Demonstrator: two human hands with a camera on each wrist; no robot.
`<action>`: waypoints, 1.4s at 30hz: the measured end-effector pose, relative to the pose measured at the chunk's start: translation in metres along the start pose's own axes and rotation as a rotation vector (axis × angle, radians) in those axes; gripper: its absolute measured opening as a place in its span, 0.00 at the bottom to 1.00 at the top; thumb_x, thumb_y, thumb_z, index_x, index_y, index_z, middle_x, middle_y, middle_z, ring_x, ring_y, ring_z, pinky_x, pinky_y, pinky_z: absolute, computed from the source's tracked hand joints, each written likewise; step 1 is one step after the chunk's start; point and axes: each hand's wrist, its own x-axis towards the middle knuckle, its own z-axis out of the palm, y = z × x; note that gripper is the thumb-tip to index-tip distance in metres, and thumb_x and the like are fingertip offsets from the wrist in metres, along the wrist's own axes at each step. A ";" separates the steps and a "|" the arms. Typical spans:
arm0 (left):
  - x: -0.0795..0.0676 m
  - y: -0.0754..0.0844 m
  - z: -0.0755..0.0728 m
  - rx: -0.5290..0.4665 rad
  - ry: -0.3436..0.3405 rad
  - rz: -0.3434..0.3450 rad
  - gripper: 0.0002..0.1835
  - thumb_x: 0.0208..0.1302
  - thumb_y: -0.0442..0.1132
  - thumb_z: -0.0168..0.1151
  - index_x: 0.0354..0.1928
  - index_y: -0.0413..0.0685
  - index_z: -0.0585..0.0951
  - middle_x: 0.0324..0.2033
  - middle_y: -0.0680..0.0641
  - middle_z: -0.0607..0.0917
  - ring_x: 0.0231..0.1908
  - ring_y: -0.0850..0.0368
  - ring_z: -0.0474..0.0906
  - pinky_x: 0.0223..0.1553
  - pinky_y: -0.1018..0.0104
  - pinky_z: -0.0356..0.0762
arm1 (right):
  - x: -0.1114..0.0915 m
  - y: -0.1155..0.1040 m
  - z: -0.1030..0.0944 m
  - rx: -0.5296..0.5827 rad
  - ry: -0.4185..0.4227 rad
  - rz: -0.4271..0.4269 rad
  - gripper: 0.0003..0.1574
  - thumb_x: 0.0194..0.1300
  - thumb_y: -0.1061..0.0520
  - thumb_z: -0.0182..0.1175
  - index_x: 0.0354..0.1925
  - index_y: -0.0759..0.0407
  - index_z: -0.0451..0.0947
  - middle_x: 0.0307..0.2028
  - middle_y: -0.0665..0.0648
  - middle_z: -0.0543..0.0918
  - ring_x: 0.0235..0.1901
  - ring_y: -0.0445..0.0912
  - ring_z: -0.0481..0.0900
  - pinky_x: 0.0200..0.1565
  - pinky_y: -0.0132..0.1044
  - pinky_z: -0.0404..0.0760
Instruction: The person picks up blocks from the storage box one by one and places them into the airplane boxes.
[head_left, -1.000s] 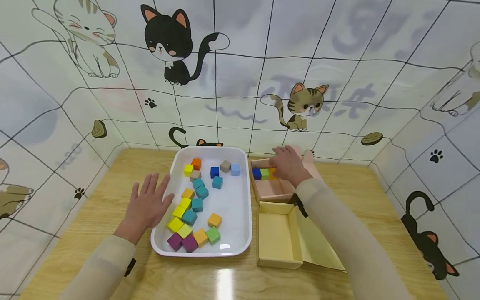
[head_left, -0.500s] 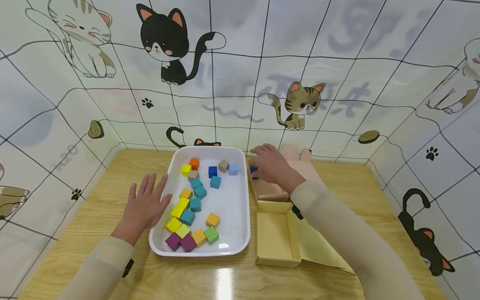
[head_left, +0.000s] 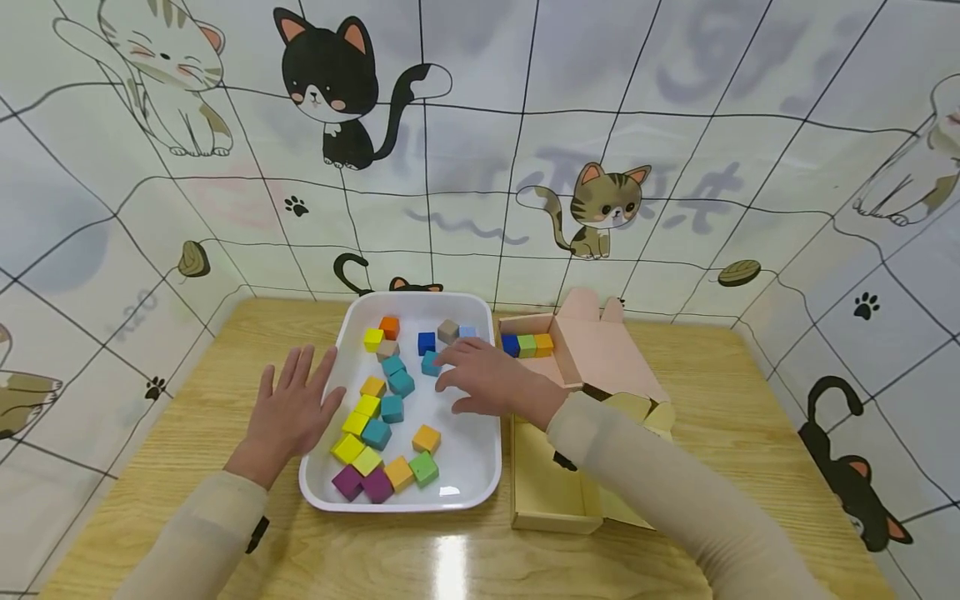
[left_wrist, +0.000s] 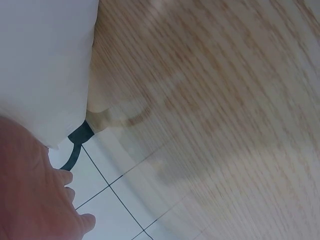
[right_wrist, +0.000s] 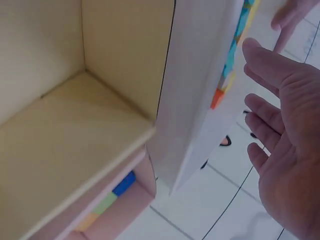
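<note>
My right hand (head_left: pixel 491 379) hovers over the right half of a white tray (head_left: pixel 468 475), fingers apart and holding nothing. Its fingertips come right up to a teal cube (head_left: pixel 429 364) in the head view, and a light blue cube (head_left: pixel 467 332) is partly hidden behind it. In the right wrist view the fingers (right_wrist: pixel 262 117) are spread. My left hand (head_left: pixel 288 408) lies palm down with straight fingers beside the tray's left rim. Yellow cubes (head_left: pixel 348 448), teal, orange, purple and green cubes crowd the tray's left side.
Right of the tray, an open pink box (head_left: pixel 525 323) holds a dark blue cube (head_left: pixel 510 345), a green cube (head_left: pixel 527 345) and an orange cube (head_left: pixel 543 345) in a row. In front of it stands an open yellow box (head_left: pixel 547 483), partly under my right forearm. Cat-patterned walls enclose the wooden table (head_left: pixel 360 558).
My right hand has moved left and toward me, from above the pink box to over the tray, uncovering the row of cubes. The left hand stays in place.
</note>
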 end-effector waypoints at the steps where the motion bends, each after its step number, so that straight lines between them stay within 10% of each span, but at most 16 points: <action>1: 0.000 0.000 0.000 0.000 0.000 -0.001 0.37 0.74 0.59 0.38 0.78 0.52 0.46 0.75 0.33 0.46 0.75 0.32 0.39 0.72 0.30 0.33 | 0.001 -0.004 0.002 0.002 -0.002 -0.017 0.24 0.60 0.43 0.67 0.55 0.42 0.81 0.65 0.50 0.74 0.69 0.48 0.66 0.74 0.47 0.59; 42: 0.000 0.000 0.002 0.005 0.020 -0.003 0.37 0.73 0.58 0.41 0.78 0.52 0.47 0.75 0.33 0.47 0.75 0.32 0.40 0.72 0.30 0.34 | 0.015 -0.033 0.033 -0.042 -0.064 -0.166 0.21 0.62 0.42 0.64 0.54 0.37 0.80 0.64 0.46 0.75 0.68 0.44 0.67 0.73 0.43 0.61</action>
